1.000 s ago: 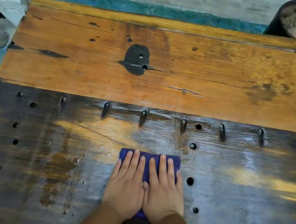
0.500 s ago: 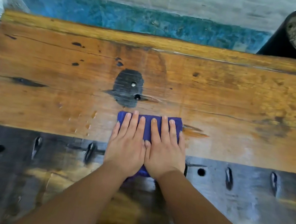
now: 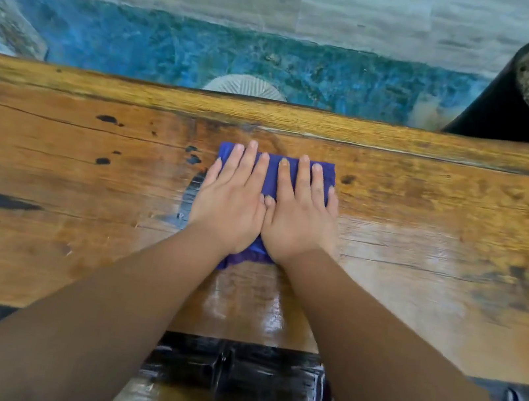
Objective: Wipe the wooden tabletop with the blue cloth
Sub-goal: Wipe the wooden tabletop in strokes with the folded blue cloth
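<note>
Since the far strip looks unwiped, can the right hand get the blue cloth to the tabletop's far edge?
Probably yes. The right hand lies flat on the blue cloth, close to the far edge of the wooden tabletop, and only bare wood lies between. The left hand presses beside it, not ahead.

A deep blue-violet cloth [image 3: 274, 174] lies on an orange-brown wooden desk [image 3: 428, 205] marked with black knots and dark cracks. The desk's near plank [image 3: 229, 368] is glossy black with pale reflections. At twelve o'clock, the floor [image 3: 176, 47] is mottled teal, then pale grey. At two o'clock, a black pot [image 3: 501, 99] holds grey-white residue.
</note>
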